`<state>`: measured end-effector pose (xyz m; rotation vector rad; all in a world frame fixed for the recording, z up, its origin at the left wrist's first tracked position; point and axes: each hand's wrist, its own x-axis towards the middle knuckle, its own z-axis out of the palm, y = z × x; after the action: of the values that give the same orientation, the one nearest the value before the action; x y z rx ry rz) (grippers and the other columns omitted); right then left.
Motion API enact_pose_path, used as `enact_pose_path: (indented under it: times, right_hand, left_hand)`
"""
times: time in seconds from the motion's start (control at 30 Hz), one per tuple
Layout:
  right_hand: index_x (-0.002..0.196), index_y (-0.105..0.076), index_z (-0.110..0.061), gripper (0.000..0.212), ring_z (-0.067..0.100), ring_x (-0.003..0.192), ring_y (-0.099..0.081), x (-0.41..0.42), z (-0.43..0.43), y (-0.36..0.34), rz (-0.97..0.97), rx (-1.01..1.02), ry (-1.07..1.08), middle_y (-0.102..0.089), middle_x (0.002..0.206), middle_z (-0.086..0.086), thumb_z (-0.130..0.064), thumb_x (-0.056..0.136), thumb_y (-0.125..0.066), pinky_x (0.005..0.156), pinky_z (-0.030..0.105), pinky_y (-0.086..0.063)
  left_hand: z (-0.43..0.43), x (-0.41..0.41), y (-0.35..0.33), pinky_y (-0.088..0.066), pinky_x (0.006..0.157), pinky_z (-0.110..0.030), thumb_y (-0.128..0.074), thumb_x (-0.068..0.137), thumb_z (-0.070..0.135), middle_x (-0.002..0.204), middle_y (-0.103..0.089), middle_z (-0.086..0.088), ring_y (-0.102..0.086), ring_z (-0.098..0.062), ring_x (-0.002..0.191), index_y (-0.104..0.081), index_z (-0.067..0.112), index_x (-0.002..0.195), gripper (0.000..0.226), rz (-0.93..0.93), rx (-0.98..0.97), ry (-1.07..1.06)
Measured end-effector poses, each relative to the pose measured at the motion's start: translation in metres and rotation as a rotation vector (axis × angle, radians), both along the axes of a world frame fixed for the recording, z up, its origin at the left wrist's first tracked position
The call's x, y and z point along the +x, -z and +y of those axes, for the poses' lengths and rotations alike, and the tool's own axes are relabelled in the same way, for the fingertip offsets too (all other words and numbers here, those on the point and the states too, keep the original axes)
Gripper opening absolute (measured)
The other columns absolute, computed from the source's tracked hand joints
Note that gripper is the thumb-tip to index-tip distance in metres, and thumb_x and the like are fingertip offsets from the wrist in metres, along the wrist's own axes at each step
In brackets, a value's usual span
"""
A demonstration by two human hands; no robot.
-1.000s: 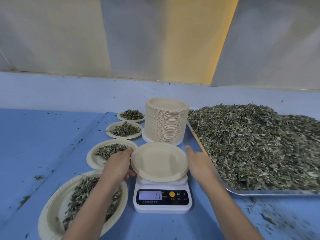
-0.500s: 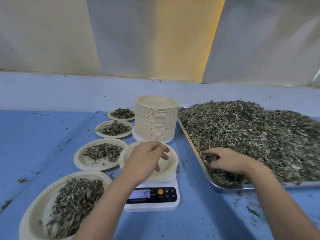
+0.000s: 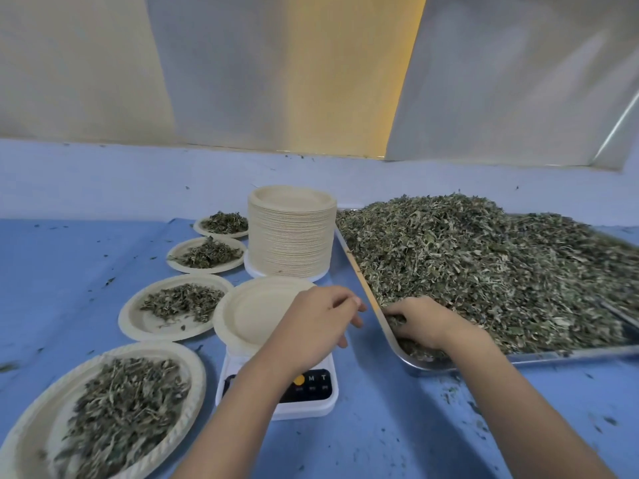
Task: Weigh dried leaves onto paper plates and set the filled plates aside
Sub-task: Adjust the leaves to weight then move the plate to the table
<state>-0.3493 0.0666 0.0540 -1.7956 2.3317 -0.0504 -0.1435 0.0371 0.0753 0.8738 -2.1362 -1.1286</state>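
Left hand, loosely curled and empty, hovers over the bare plate on the scale marked "M", "T"; at 3 o'clock, right hand grips dried leaves

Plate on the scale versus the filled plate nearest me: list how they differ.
The plate on the scale is empty; the nearest filled plate carries a heap of dried leaves. The plate on the scale sits raised on the scale; the nearest filled plate lies on the blue table. The left hand hangs over the plate on the scale; nothing touches the nearest filled plate. Both are round beige paper plates.
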Motion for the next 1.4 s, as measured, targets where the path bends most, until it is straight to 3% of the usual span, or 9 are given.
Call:
enact_pose_path:
  times: [0.27,0.47,0.57,0.73,0.93,1.07,1.2,1.3,1.4]
  right_hand:
    - [0.102,-0.067,-0.013,0.032,0.034,0.095,-0.063,0.01,-0.009,0.017,0.102,-0.244,0.13,-0.068,0.103,0.016,0.001,0.086,-0.043,0.075,0.035,-0.048]
    - [0.106,-0.073,-0.023,0.025,0.007,0.046,-0.048,-0.003,-0.003,0.009,-0.384,-0.582,0.358,-0.067,0.084,-0.001,-0.008,0.089,-0.062,0.038,0.012,-0.035]
    - [0.115,-0.069,-0.024,0.028,0.017,0.064,-0.062,0.003,0.0,-0.006,-0.57,-0.704,0.403,-0.066,0.086,-0.007,-0.014,0.089,-0.064,0.05,0.022,-0.045]
    - [0.09,-0.073,-0.04,0.036,0.035,0.089,-0.068,0.039,-0.005,-0.039,-0.863,-0.854,0.222,-0.073,0.089,-0.006,-0.006,0.086,-0.065,0.084,0.057,-0.053]
    - [0.105,-0.072,-0.027,0.028,0.014,0.089,-0.068,0.099,-0.031,-0.039,-0.89,-0.817,0.015,-0.072,0.101,-0.006,-0.007,0.086,-0.067,0.085,0.04,-0.056]
    - [0.111,-0.07,-0.023,0.025,-0.006,0.063,-0.061,0.127,-0.038,-0.024,-0.711,-0.721,-0.114,-0.066,0.083,-0.018,-0.014,0.088,-0.065,0.057,0.008,-0.046]
    - [0.106,-0.07,-0.023,0.017,0.014,0.087,-0.06,0.133,-0.04,-0.013,-0.39,-0.635,-0.198,-0.069,0.091,-0.003,-0.024,0.093,-0.059,0.071,0.032,-0.049]
    - [0.069,-0.059,-0.024,0.027,0.021,0.1,-0.06,0.131,-0.043,-0.009,-0.387,-0.608,-0.235,-0.067,0.086,0.008,-0.023,0.096,-0.056,0.074,0.037,-0.047]
    - [0.067,-0.056,-0.034,0.032,0.019,0.133,-0.043,0.13,-0.047,-0.008,-0.42,-0.57,-0.233,-0.063,0.124,0.014,-0.028,0.098,-0.051,0.097,0.04,-0.042]
  left_hand:
    - [0.0,0.007,-0.004,-0.039,0.051,-0.007,-0.045,0.097,0.023,0.083,-0.072,0.011,-0.059,-0.006,0.051,-0.069,0.022,0.091,0.025,0.018,-0.002,-0.034]
    - [-0.005,0.02,-0.009,-0.045,0.059,-0.021,-0.045,0.096,0.021,0.079,-0.071,0.012,-0.059,-0.008,0.052,-0.068,0.025,0.086,0.025,0.05,-0.005,-0.094]
    - [-0.011,0.03,-0.012,-0.045,0.06,-0.024,-0.046,0.095,0.021,0.079,-0.071,0.013,-0.059,-0.007,0.052,-0.069,0.023,0.087,0.025,0.067,-0.015,-0.144]
    - [-0.023,0.045,-0.02,-0.043,0.062,-0.028,-0.044,0.093,0.018,0.076,-0.072,0.008,-0.058,-0.008,0.051,-0.07,0.02,0.085,0.027,0.299,0.014,-0.402]
    - [-0.035,0.06,-0.027,-0.035,0.047,-0.02,-0.043,0.089,0.012,0.065,-0.07,0.003,-0.049,-0.007,0.041,-0.068,0.011,0.08,0.026,0.714,0.368,-0.59]
    - [-0.037,0.068,-0.029,-0.036,0.04,-0.014,-0.042,0.089,0.013,0.062,-0.069,0.005,-0.047,-0.004,0.038,-0.068,0.011,0.079,0.028,0.779,0.354,-0.643]
    - [-0.037,0.068,-0.03,-0.035,0.041,-0.015,-0.043,0.09,0.012,0.059,-0.068,0.005,-0.046,-0.004,0.037,-0.067,0.011,0.078,0.027,0.789,0.403,-0.63]
    - [-0.035,0.067,-0.03,-0.035,0.042,-0.016,-0.043,0.09,0.012,0.059,-0.068,0.006,-0.046,-0.004,0.038,-0.066,0.012,0.077,0.026,0.784,0.415,-0.624]
    - [-0.036,0.067,-0.03,-0.035,0.041,-0.015,-0.043,0.09,0.012,0.058,-0.068,0.006,-0.046,-0.004,0.038,-0.066,0.012,0.077,0.026,0.785,0.418,-0.622]
